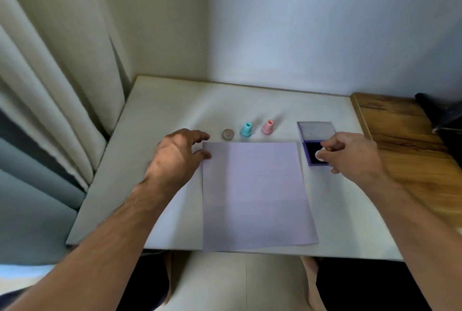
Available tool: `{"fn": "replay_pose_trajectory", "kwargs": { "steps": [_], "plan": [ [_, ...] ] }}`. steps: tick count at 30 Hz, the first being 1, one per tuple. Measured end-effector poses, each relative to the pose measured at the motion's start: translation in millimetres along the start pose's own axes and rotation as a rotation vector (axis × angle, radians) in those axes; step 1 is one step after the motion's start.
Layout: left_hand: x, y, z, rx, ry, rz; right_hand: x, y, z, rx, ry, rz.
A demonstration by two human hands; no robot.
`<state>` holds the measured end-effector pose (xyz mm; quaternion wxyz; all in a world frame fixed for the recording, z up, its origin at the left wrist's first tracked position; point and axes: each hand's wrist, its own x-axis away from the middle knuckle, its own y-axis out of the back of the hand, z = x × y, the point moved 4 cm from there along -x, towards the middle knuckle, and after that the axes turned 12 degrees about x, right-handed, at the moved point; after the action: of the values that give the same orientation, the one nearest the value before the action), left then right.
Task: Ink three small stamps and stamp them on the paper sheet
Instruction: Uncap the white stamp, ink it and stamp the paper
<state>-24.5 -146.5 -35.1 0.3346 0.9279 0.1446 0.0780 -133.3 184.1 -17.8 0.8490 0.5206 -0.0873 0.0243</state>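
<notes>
White table [155, 120]: bears everything; a wooden surface [405, 140] is butted against it on the right.

Paper sheet [255, 193], taken as landmark: laid flat at the table's middle, its near edge just past the table's front edge. No stamp mark is made out on it, though the frame is soft; the sheet is judged unstamped.

Left hand [178, 154]: seen at the sheet's far-left corner, fingers loosely spread, nothing held. The fingertips are placed at the corner's edge; whether the paper is pressed down cannot be told.

Right hand [350, 153]: held just right of the sheet's far-right corner, thumb and fingers pinched round a small white stamp [320, 154].

Ink pad [315, 152]: set just right of the sheet's far-right corner, lid [316, 131] thrown open behind, dark pad exposed. The white stamp is held at or on the pad; contact cannot be confirmed.

Blue stamp [246, 130] and pink stamp [268, 127]: stood upright just beyond the sheet's far edge, side by side, apart, untouched.

Small round item [228, 134]: laid left of the blue stamp, beyond the sheet's far edge; identity unclear.

Progress, as judged: the first inking is in hand. All three imprints are left to be made, and two stamps are yet to be inked.
</notes>
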Motion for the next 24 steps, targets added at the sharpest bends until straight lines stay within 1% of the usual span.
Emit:
{"fn": "replay_pose_trajectory", "kwargs": {
  "steps": [2, 3, 4, 6, 7, 9, 12, 14, 16, 21, 24],
  "plan": [
    [-2, 3, 1, 0.013, 0.004, -0.005, 8, -5, 6, -0.033, -0.013, -0.16],
    [-3, 3, 1, 0.014, 0.001, -0.009, 17, -8, 14, -0.125, -0.019, -0.241],
    [-3, 4, 2, 0.015, 0.003, -0.01, 24, -18, 27, -0.283, -0.012, -0.277],
    [-4, 4, 5, 0.025, 0.012, -0.008, 41, -46, 64, -0.668, 0.023, -0.215],
    [-4, 3, 6, 0.029, 0.02, -0.004, 49, -61, 84, -0.813, 0.042, -0.168],
    [-5, -2, 8, 0.02, 0.028, 0.008, 59, -87, 118, -0.947, 0.071, -0.095],
    [-7, -9, 12, -0.02, 0.018, 0.021, 59, -118, 138, -1.03, 0.034, -0.03],
    [-8, -12, 14, -0.056, -0.005, 0.033, 58, -130, 137, -1.061, -0.008, -0.023],
    [-8, -15, 18, -0.094, -0.021, 0.033, 58, -138, 134, -1.051, -0.005, -0.033],
    [-8, -12, 25, -0.03, 0.038, -0.013, 62, -147, 129, -0.818, 0.103, -0.067],
    [-11, -10, 26, 0.012, 0.092, 0.001, 67, -147, 136, -0.729, 0.157, -0.089]
  ]
}}
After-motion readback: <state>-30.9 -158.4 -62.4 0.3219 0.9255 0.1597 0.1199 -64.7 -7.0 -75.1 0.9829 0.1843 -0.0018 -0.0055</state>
